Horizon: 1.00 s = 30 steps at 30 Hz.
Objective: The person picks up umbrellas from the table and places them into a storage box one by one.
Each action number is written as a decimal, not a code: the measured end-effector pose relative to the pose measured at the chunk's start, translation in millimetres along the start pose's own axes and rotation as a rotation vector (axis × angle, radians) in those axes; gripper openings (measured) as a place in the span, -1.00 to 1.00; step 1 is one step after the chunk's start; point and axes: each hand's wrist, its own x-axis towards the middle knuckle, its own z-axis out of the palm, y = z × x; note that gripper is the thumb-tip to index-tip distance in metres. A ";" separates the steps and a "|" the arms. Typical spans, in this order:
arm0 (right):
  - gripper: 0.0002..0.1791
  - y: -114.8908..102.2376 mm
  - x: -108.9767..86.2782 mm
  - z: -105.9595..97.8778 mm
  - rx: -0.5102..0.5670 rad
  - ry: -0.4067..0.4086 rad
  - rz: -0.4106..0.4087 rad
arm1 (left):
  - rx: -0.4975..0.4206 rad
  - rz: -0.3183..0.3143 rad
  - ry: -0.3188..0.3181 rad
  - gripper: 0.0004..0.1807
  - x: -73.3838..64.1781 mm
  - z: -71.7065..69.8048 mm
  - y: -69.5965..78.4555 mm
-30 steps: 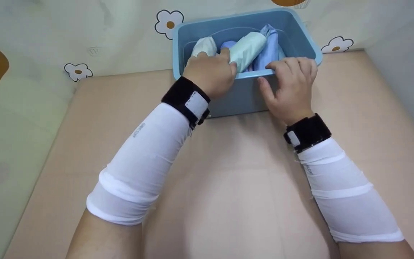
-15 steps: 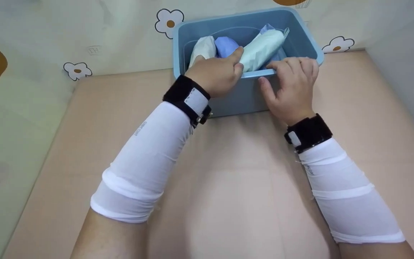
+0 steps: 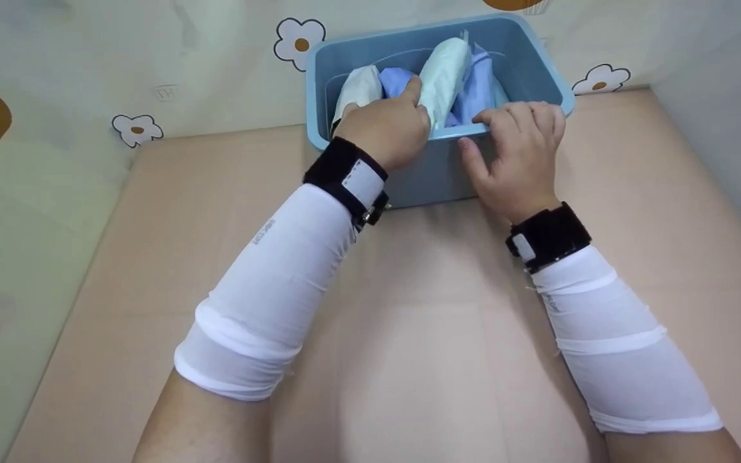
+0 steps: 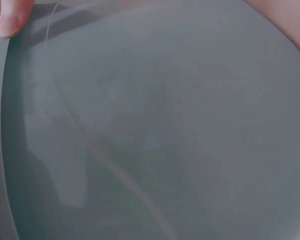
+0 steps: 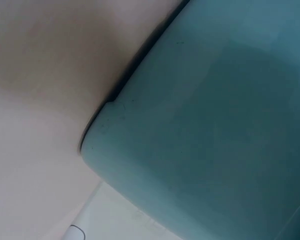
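Observation:
A blue plastic bin (image 3: 441, 173) holds several soft rolled bundles. My left hand (image 3: 386, 132) reaches over its front rim, most fingers hidden inside. Its index finger and thumb lie against the left side of a mint-green rolled bundle (image 3: 444, 74), which stands steeply in the bin; I cannot tell whether the hidden fingers hold anything. My right hand (image 3: 521, 154) grips the front rim near the right corner, thumb outside and fingers over the edge. In the left wrist view the bin's wall (image 4: 190, 125) fills the picture; a fingertip (image 4: 10, 25) touches the rim at upper left.
Beside the mint bundle lie a pale bundle (image 3: 361, 87), a blue bundle (image 3: 396, 80) and another blue bundle (image 3: 476, 83). The bin stands on a beige surface (image 3: 422, 334) against a flower-patterned backdrop (image 3: 229, 71). The right wrist view shows the bin's lower corner (image 5: 97, 147) on that surface.
The mint bundle has swung from leaning right to nearly upright, uncovering the right blue bundle again. My left hand moved slightly right, then back a little; the right hand kept its place.

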 end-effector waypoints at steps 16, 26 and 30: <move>-0.46 -0.9 0.1 -0.4 -0.007 -0.020 0.014 | -0.085 -0.031 0.204 -0.45 1.2 8.0 -0.6; -0.45 -0.6 0.9 -0.5 -0.009 -0.018 0.015 | -0.157 -0.065 0.196 -0.37 1.1 6.3 -3.0; -0.45 -0.2 1.0 -0.1 -0.013 -0.016 0.013 | -0.124 -0.067 0.177 -0.32 1.1 7.1 -3.7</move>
